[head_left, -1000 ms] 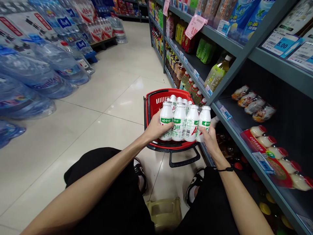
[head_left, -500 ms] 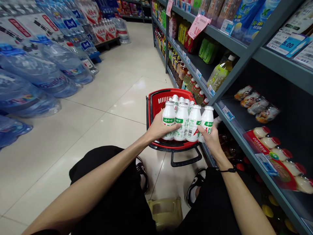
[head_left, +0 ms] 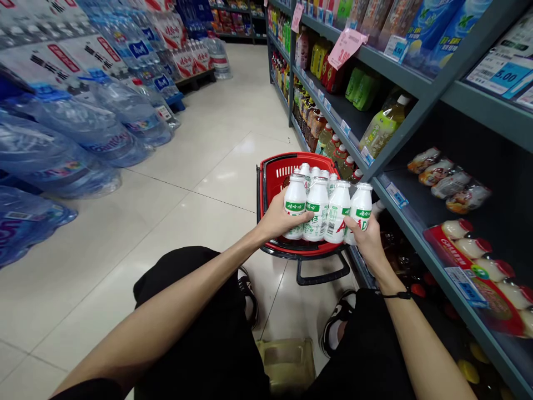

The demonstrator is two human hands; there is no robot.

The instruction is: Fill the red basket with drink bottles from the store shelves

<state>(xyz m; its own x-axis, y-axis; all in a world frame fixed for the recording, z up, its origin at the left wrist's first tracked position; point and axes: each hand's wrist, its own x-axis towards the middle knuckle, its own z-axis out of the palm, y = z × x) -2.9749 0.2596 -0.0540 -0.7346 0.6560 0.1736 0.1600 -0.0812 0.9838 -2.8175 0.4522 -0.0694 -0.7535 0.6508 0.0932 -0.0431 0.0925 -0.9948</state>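
Note:
A shrink-wrapped pack of small white bottles (head_left: 328, 208) with green labels is held upright over a red shopping basket (head_left: 275, 178) on the floor. My left hand (head_left: 278, 218) grips the pack's left end, fingers wrapped round the bottles. At the right end, my right hand (head_left: 366, 236) is closed on the pack, a black band on its wrist. More white bottles of the same kind show behind the front row, over the basket. The basket's black handle (head_left: 322, 275) lies toward my feet.
Grey shelving (head_left: 375, 172) runs along the right with drink bottles and wrapped yoghurt-drink packs (head_left: 483, 266). Large water jugs (head_left: 83, 133) are stacked on the left. A tiled aisle runs ahead. A low yellowish stool (head_left: 287, 361) sits between my knees.
The view has swung slightly left, so pack, basket and hands sit a little further right in the picture. Both hands keep the same hold on the pack.

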